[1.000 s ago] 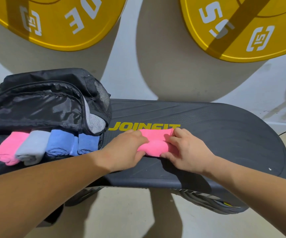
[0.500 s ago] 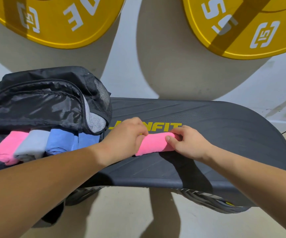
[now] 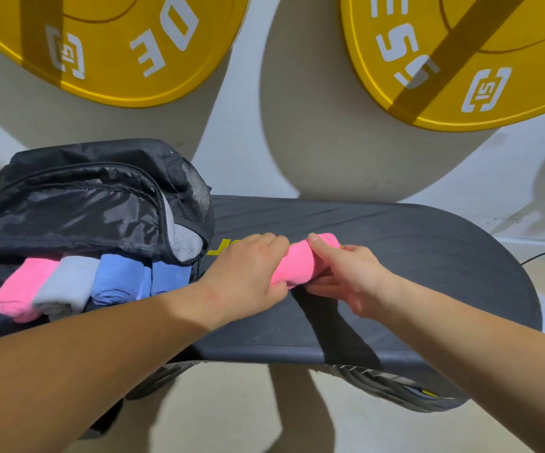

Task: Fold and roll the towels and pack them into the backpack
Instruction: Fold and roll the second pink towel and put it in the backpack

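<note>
My left hand point(image 3: 248, 273) hides one end of the pink towel roll point(image 3: 300, 259) and most lettering on the step board point(image 3: 428, 256). My left hand grips it and my right hand point(image 3: 353, 276) pinches it, backpack point(image 3: 85, 204) at nine o'clock. It now tilts toward one o'clock; it lay flatter before.

One head-worn wide-angle view faces forward and down, close over the worktop point(image 3: 411, 256); left hand point(image 3: 245, 276) and right hand point(image 3: 353, 279) sit mid-frame.

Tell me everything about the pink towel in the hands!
The pink towel is soft, fuzzy-looking cloth rolled into a short, fat tube. It lies slanted on the black board, covering some yellow letters. The left hand grips one side; the right hand pinches the other, thumb on top.
</note>
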Demonstrator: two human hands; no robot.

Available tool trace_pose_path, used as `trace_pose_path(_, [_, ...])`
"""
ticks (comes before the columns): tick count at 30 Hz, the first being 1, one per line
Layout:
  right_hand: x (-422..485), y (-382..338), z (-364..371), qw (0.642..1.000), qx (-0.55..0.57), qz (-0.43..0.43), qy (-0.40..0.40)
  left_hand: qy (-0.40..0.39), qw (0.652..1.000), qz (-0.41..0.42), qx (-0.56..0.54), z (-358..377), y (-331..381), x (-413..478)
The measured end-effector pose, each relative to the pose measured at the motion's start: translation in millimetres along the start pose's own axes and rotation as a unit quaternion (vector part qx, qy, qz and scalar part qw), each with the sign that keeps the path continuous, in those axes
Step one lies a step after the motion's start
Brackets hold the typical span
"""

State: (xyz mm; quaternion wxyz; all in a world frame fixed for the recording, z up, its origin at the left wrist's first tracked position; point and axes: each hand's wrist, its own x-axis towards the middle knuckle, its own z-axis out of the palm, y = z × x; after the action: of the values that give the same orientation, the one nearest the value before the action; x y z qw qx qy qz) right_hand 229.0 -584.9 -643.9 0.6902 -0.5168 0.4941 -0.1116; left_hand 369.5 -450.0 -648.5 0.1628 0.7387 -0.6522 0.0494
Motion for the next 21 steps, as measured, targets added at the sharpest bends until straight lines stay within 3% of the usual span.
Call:
trace_pose_path(2, [-7.1, -10.8, 8.8, 0.997, 0.071, -0.023, -0.004, 0.002, 0.999, -0.012, -0.041, -10.7, 0.0, -5.7])
trace_pose_path(4, [-16.0, -25.4, 19.4, 0.995, 0.09, -0.045, -0.025, 0.0, 0.984, -0.097, -0.148, -27.3, -0.4, -8.6])
trace_pose_path(7, [-37.2, -47.3, 43.6, 0.993, 0.056, -0.068, -0.075, 0.015, 0.925, -0.202, -0.32, -59.1, -5.0, -14.9])
trace_pose_path(10, [-58.7, -60.6, 80.9, 0.987, 0.039, -0.062, -0.143, -0.017, 0.852, -0.296, -0.431, -95.1, -14.4, -38.4])
trace_pose_path(12, [-66.5, -65.0, 106.2, 0.986, 0.031, -0.066, -0.147, -0.009, 0.808, -0.332, -0.486, -113.4, -24.0, -59.1])
trace_pose_path(18, [-75.9, -53.5, 186.5, 0.985, -0.005, -0.088, -0.151, 0.062, 0.764, -0.402, -0.5, -144.0, -63.4, -117.0])
trace_pose_path(20, [-75.2, -43.5, 212.4, 0.971, -0.136, -0.175, -0.091, 0.107, 0.765, -0.446, -0.451, -153.1, -83.2, -132.8])
trace_pose_path(21, [-72.8, -37.9, 222.0, 0.944, -0.219, -0.241, -0.06, 0.143, 0.761, -0.474, -0.418, -156.9, -97.4, -142.0])
